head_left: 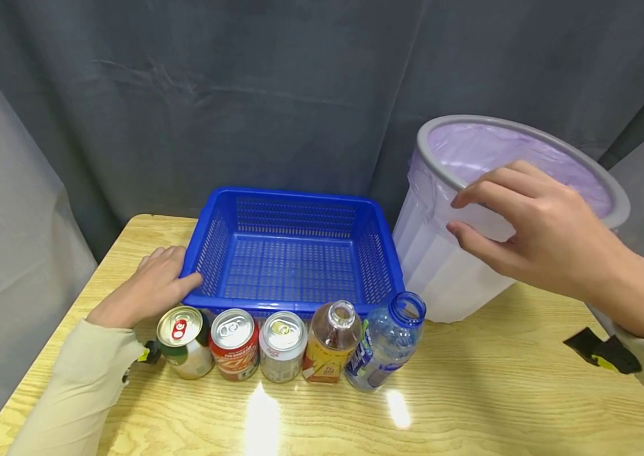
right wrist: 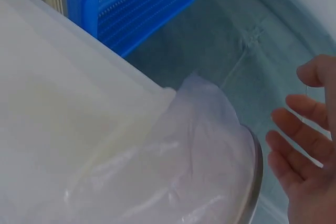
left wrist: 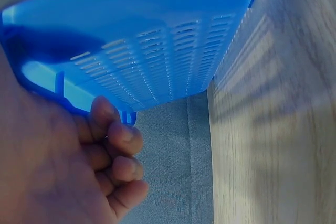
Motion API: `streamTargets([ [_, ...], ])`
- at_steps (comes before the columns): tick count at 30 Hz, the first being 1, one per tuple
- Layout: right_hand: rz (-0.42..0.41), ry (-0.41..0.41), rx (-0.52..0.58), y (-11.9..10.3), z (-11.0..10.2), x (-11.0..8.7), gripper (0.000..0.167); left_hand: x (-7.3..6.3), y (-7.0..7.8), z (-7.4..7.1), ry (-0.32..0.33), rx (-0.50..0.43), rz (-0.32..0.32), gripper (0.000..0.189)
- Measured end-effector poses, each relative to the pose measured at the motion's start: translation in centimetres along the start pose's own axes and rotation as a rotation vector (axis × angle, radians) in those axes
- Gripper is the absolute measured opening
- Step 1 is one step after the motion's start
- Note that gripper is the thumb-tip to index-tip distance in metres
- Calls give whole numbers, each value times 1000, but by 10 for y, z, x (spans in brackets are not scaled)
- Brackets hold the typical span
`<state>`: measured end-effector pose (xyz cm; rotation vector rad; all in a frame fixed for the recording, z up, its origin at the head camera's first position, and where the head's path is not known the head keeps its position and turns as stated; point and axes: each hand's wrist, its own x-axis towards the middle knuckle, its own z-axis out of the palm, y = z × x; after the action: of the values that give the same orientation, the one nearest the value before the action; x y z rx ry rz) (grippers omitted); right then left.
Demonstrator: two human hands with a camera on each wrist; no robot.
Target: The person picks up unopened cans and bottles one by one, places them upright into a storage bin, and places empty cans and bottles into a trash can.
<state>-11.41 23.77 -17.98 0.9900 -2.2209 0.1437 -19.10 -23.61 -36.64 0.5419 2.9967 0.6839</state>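
My left hand (head_left: 153, 285) grips the left rim of the blue plastic basket (head_left: 299, 307), thumb over the rim; in the left wrist view its fingers (left wrist: 126, 169) curl beneath the basket's edge. No items lie inside the basket. On the right, my right hand (head_left: 538, 221) is raised by the rim of a white trash bin (head_left: 441, 278) lined with a purple bag (head_left: 470, 142). Its thumb and fingers stand apart with nothing between them. In the right wrist view these fingers (right wrist: 296, 129) are loosely bent, beyond the bin's grey rim (right wrist: 252, 182).
In front of the basket stand a green-and-white can (head_left: 187, 348), a red can (head_left: 234, 348), a silvery-white can (head_left: 283, 351), an amber bottle (head_left: 330, 345) and a clear blue bottle (head_left: 381, 348), both uncapped. Dark curtain (head_left: 299, 95) hangs behind the wooden table (head_left: 498, 392).
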Motion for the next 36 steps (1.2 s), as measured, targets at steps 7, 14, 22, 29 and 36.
streamTargets([
  [7, -51, -51, 55, -11, 5, -4, 56, 0, 0, 0, -7, 15, -16, 46],
  [14, -105, -42, 107, -17, 14, -8, 52, 0, 0, -1, -16, 5, -26, 47],
  [22, -103, -46, 154, -20, 21, -14, 52, 1, -2, 0, -17, 1, -23, 47],
  [29, -83, -52, 195, -23, 27, -21, 49, 1, -2, 0, -14, -1, -23, 46],
  [36, -49, -80, 216, -27, 33, -28, 44, 0, 0, 0, -10, -6, -18, 43],
])
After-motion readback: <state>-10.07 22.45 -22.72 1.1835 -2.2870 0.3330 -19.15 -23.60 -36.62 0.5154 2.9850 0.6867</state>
